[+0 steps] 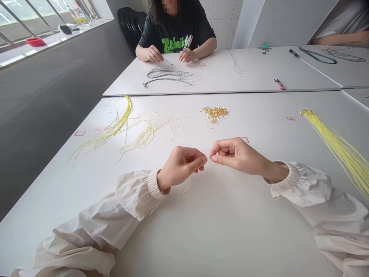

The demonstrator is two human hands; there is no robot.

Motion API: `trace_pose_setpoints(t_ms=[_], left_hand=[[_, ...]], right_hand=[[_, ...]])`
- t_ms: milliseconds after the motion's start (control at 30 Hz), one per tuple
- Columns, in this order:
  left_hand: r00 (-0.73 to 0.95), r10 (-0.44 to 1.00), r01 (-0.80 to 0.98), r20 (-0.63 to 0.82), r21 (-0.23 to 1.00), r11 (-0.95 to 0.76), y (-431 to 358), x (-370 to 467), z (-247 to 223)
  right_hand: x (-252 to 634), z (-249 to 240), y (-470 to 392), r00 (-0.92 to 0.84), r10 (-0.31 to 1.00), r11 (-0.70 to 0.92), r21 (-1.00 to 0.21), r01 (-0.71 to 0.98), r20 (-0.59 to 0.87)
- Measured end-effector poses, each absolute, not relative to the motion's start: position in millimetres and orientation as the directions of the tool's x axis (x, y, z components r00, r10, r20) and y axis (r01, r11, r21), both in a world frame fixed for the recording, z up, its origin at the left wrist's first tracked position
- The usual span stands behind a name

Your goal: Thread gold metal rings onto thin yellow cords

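At ten o'clock from our hands, loose yellow threads (127, 116) spread on the white table (86, 200). At eleven, another person (174, 32) handles dark strands (170, 73). Our left hand (182, 164) closes in a narrow pinch on a fine pale thread (188, 187), which trails below it. At twelve lies a pile of gold hooks (215, 112). Our right hand (240, 156) pinches a tiny piece (209, 158) at our left fingertips, too small for us to name. At three we have a yellow bundle (334, 142), gold-tipped at its far end
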State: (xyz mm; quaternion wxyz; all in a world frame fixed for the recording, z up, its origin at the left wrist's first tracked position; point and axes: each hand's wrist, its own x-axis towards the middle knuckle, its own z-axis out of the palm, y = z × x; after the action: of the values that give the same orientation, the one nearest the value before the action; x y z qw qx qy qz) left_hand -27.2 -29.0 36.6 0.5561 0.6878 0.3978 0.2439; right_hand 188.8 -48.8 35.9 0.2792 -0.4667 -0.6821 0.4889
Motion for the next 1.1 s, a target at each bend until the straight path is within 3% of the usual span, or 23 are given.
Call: trace_pose_setpoints(t_ms=[267, 433, 533, 633, 733, 833, 1100], left_hand=[[0.465, 0.885, 0.179, -0.012, 0.981, -0.08, -29.4, -27.1, 36.6], [0.36, 0.933, 0.183, 0.013, 0.98, -0.084, -27.8, -24.8, 35.0], [0.337, 0.941, 0.223, 0.024, 0.969, -0.104, -27.5, -23.9, 33.4], [0.333, 0.942, 0.262, 0.041, 0.956, -0.134, -28.4, -23.4, 31.5], [0.333, 0.942, 0.27, 0.042, 0.953, -0.138, -30.3, -22.8, 30.8], [0.33, 0.944, 0.249, 0.012, 0.963, -0.099, -32.0, -21.8, 32.2], [0.382, 0.907, 0.048, -0.176, 0.984, 0.171, -30.0, -19.7, 38.0]], right_hand=[[181.7, 21.0, -48.9, -0.304, 0.951, 0.113, -0.979, 0.17, 0.057], [172.7, 12.9, -60.2, -0.225, 0.949, 0.284, -0.906, 0.313, 0.22], [171.0, 10.4, -63.8, -0.275, 0.87, 0.491, -0.77, 0.408, 0.409], [171.0, 9.1, -62.3, -0.363, 0.711, 0.697, -0.534, 0.479, 0.603], [171.8, 9.9, -59.4, -0.45, 0.591, 0.776, -0.319, 0.545, 0.669], [172.8, 11.4, -58.4, -0.491, 0.538, 0.796, -0.221, 0.564, 0.685], [172.2, 5.9, -59.8, -0.425, 0.579, 0.794, -0.363, 0.487, 0.696]])
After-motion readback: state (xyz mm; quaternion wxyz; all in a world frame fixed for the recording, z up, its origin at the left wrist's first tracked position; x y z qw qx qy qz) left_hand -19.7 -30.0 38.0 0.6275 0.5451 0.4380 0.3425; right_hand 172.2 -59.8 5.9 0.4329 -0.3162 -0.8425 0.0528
